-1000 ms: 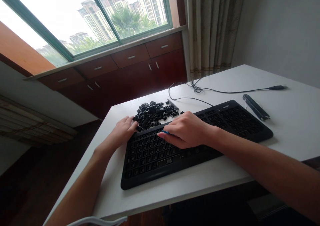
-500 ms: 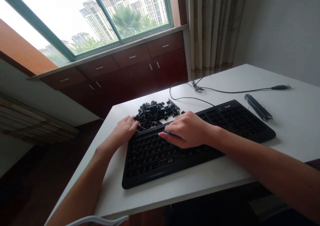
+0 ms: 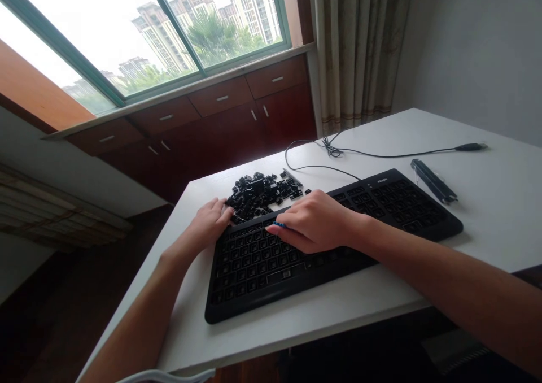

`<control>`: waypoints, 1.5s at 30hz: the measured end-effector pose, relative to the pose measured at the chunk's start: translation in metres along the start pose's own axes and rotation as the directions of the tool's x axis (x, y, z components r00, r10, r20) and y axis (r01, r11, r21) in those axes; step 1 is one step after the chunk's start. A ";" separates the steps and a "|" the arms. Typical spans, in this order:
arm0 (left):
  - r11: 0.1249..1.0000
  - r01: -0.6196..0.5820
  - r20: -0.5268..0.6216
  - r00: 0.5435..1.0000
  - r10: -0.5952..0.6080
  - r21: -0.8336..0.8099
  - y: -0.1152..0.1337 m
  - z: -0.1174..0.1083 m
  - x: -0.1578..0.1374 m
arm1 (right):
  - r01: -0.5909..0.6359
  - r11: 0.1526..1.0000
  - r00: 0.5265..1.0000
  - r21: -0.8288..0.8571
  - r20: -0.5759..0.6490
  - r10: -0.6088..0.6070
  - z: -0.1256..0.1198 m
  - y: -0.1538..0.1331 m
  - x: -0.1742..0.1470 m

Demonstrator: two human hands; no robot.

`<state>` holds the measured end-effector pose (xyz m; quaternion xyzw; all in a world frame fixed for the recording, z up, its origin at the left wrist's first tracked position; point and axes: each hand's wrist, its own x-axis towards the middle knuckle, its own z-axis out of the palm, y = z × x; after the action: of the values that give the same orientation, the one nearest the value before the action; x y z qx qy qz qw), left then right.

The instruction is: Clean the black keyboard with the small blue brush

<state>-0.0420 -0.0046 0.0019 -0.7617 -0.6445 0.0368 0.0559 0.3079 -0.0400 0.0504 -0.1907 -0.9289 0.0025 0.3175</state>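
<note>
A black keyboard [image 3: 249, 264] with its keycaps off lies slanted across the white table, its bare key sockets showing. My right hand [image 3: 317, 222] is closed over the middle of it, thumb and fingers pinching a small blue tool [image 3: 278, 223]. Most of that tool is hidden in the grip, so its kind is unclear. At the keyboard's far left corner rests my left hand [image 3: 209, 222], its fingers stretched out and apart beside a heap of loose black keycaps [image 3: 254, 194]. The fingertips touch the heap's left edge.
A black cable [image 3: 381, 155], partly bundled, runs from the keyboard's back to a USB plug [image 3: 472, 147]. A dark long piece in clear wrapping [image 3: 434, 181] lies right of the keyboard. The white table [image 3: 486, 202] ends at its near edge. A pale cord [image 3: 169, 376] shows at bottom left.
The whole view has shifted slightly. My right hand stays over the keyboard with the blue tool, with hardly any movement, and my left hand keeps its place.
</note>
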 end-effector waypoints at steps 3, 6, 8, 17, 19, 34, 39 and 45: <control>0.997 -0.063 0.013 0.998 0.063 0.035 -0.002 0.002 -0.001 | 0.005 1.000 1.000 0.002 0.001 -0.005 0.001 0.000 0.000; 0.997 -0.060 0.005 0.998 0.060 0.048 -0.002 0.002 0.000 | 0.002 1.000 1.000 0.005 -0.003 -0.002 0.001 0.000 0.000; 0.998 -0.048 0.014 0.999 0.047 0.048 -0.001 0.002 0.000 | 0.004 1.000 1.000 0.006 -0.009 -0.004 0.001 0.000 0.000; 0.997 -0.059 -0.004 0.998 0.059 0.055 -0.003 0.003 -0.002 | 0.006 1.000 1.000 0.012 -0.001 -0.006 0.000 0.000 0.000; 0.993 -0.082 0.010 0.997 0.081 0.086 -0.002 0.002 -0.003 | 0.002 1.000 1.000 0.009 0.000 -0.002 0.001 0.000 0.000; 1.000 -0.011 -0.027 1.000 0.011 -0.009 -0.002 0.004 -0.002 | 0.006 1.000 1.000 0.010 -0.014 -0.005 0.001 0.000 0.000; 1.000 -0.009 -0.020 1.000 0.008 -0.027 -0.004 0.005 -0.002 | 0.004 1.000 1.000 0.005 -0.003 -0.004 0.000 0.001 0.000; 0.999 -0.029 -0.021 0.999 0.029 -0.025 -0.009 0.008 -0.002 | 0.000 1.000 1.000 -0.002 0.004 0.000 -0.001 0.001 0.000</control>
<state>-0.0527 -0.0044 -0.0051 -0.7719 -0.6332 0.0216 0.0522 0.3089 -0.0396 0.0509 -0.1911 -0.9295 0.0021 0.3154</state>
